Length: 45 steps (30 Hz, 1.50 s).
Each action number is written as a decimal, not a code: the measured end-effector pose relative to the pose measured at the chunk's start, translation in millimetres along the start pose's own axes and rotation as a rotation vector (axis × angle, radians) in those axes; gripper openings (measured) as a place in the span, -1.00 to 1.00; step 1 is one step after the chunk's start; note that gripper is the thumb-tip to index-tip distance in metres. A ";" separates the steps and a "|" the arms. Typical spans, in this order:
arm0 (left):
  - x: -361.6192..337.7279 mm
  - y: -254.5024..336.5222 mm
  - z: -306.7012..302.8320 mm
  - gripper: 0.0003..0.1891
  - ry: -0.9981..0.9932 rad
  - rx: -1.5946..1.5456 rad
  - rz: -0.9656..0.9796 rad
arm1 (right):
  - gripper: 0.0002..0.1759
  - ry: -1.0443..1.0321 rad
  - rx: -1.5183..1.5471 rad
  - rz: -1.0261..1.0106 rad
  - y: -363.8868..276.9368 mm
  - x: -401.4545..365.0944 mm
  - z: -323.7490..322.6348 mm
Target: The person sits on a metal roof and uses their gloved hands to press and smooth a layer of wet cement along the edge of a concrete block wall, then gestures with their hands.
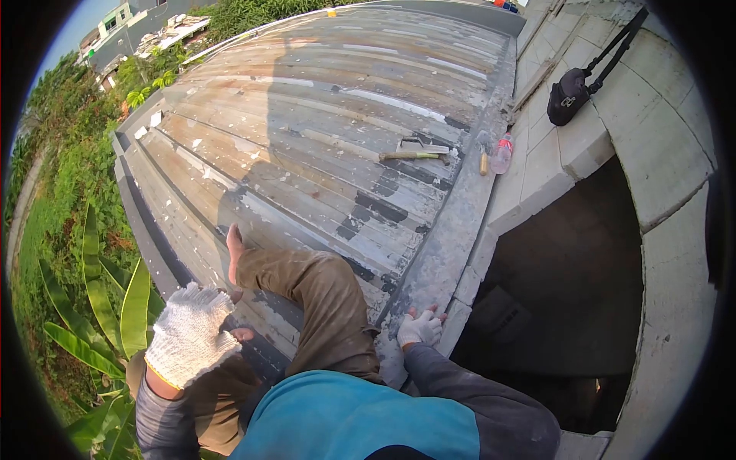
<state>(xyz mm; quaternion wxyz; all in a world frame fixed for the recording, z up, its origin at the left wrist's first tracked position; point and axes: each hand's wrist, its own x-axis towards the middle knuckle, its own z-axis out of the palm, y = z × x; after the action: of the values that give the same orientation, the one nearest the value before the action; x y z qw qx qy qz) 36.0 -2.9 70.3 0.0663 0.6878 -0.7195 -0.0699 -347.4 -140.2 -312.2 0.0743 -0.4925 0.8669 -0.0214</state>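
My left hand (192,333), in a white knit glove, is raised above my bent leg near the left edge of the roof. Its fingers are hidden from this angle. My right hand (421,328) wears a white glove with bare fingertips and lies spread on the grey concrete ledge (445,253), beside a dark opening. Nothing shows under it. Between the hands, my bare foot (234,247) rests on the ribbed metal roof (307,176), which is patched with peeling grey and white coating.
A tool with a pale green handle (414,156) lies on the roof. By the ledge are a clear plastic bottle (501,155) and a small wooden handle (483,164). A black strapped bag (569,96) sits on the blocks. A deep opening (560,284) drops at right; plants (92,291) grow below at left.
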 end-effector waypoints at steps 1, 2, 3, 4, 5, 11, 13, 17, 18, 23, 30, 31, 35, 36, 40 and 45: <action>0.4 0.8 -0.8 -0.36 -0.001 0.001 -0.001 | -0.11 0.006 0.008 -0.003 -0.2 -0.2 -0.4; 0.6 1.3 -1.1 -0.35 -0.001 0.001 -0.003 | -0.11 0.003 0.009 0.005 -1.4 -0.7 -3.3; 0.4 1.6 -0.1 -0.35 -0.005 0.003 0.002 | -0.11 -0.016 0.020 0.004 -3.4 -2.2 -9.7; 0.3 1.8 1.7 -0.34 0.014 0.009 -0.002 | -0.10 -0.034 0.033 0.003 -3.9 -3.2 -12.9; 0.5 1.8 2.7 -0.33 0.032 0.014 -0.007 | -0.10 -0.036 0.032 0.008 -2.1 -3.0 -9.5; 1.7 -1.1 3.9 -0.34 0.041 0.005 0.033 | -0.10 0.074 0.026 -0.032 1.6 -1.4 0.8; 0.2 -0.8 5.5 -0.33 0.042 0.022 0.029 | -0.10 -0.043 0.026 -0.012 -1.5 -2.6 -10.4; -0.3 -1.8 3.9 -0.31 0.026 0.019 0.013 | -0.09 -0.016 0.024 -0.034 2.9 0.8 2.3; -0.3 -2.0 3.1 -0.31 0.033 0.021 0.008 | -0.10 0.011 0.012 -0.027 3.0 0.4 3.7; -0.9 -5.8 4.7 -0.31 0.037 -0.027 0.028 | -0.12 0.035 0.006 0.003 1.1 0.5 4.8; -1.5 -5.0 4.1 -0.33 0.041 -0.021 0.040 | -0.11 -0.047 0.018 0.030 -4.2 -4.3 -11.4; -1.2 -3.8 3.6 -0.34 0.047 0.003 0.030 | -0.12 -0.035 0.026 0.014 -4.4 -3.3 -11.6; -0.5 4.0 2.0 -0.40 0.066 0.064 0.037 | -0.14 -0.075 0.038 0.019 -7.9 -6.3 -24.9; 0.5 3.6 2.0 -0.40 0.054 0.065 0.050 | -0.14 -0.082 0.036 0.036 -7.0 -4.6 -21.2; 3.5 3.9 -1.6 -0.37 -0.011 -0.007 0.036 | -0.14 -0.137 0.043 0.049 -8.7 -4.6 -32.4; 4.2 7.7 3.1 -0.35 -0.041 -0.046 -0.030 | -0.12 -0.139 0.034 0.027 -6.7 -1.8 -29.0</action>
<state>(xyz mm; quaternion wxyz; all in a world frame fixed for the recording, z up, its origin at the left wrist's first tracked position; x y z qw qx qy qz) 27.7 -6.7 68.7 0.0662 0.6953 -0.7085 -0.1012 -345.2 -143.2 -282.6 0.1430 -0.4799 0.8656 -0.0011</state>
